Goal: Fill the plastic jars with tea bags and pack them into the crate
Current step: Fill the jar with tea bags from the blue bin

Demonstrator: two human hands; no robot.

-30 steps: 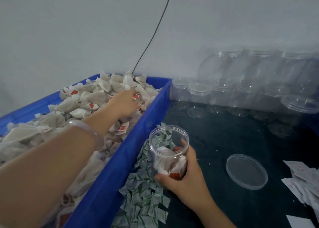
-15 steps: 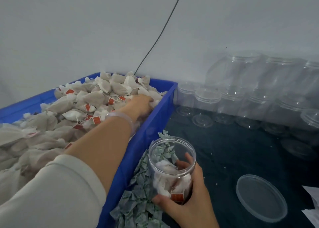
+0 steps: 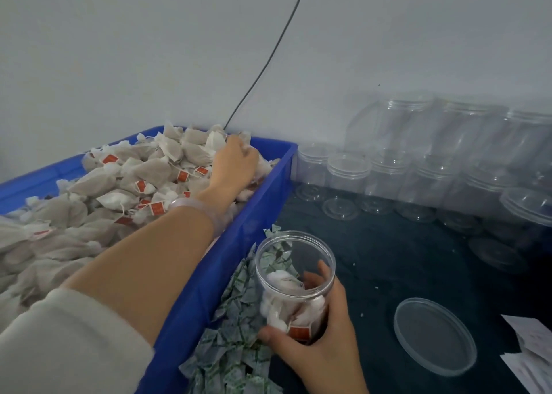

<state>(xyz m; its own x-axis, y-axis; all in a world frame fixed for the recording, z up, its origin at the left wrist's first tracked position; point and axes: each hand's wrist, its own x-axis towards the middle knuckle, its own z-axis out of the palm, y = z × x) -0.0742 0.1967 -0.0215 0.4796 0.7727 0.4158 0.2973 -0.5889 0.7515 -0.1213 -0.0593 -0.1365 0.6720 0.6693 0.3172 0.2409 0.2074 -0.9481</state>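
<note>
A blue crate (image 3: 260,223) on the left is heaped with grey-white tea bags (image 3: 143,172) bearing orange tags. My left hand (image 3: 236,163) reaches to the crate's far right corner, its fingers curled into the tea bags there. My right hand (image 3: 325,343) grips a clear plastic jar (image 3: 295,277) standing on the dark table right of the crate. The jar is open and holds a few tea bags at its bottom. Its clear lid (image 3: 434,335) lies flat on the table to the right.
Several empty clear jars (image 3: 388,181) stand in rows along the back wall at the right. A pile of small green-printed sachets (image 3: 236,343) lies between crate and jar. White paper slips (image 3: 528,352) sit at the right edge. A black cable (image 3: 268,56) runs up the wall.
My left hand has moved farther back along the crate to its far right corner. The view has shifted, and my right hand keeps holding the jar in place.
</note>
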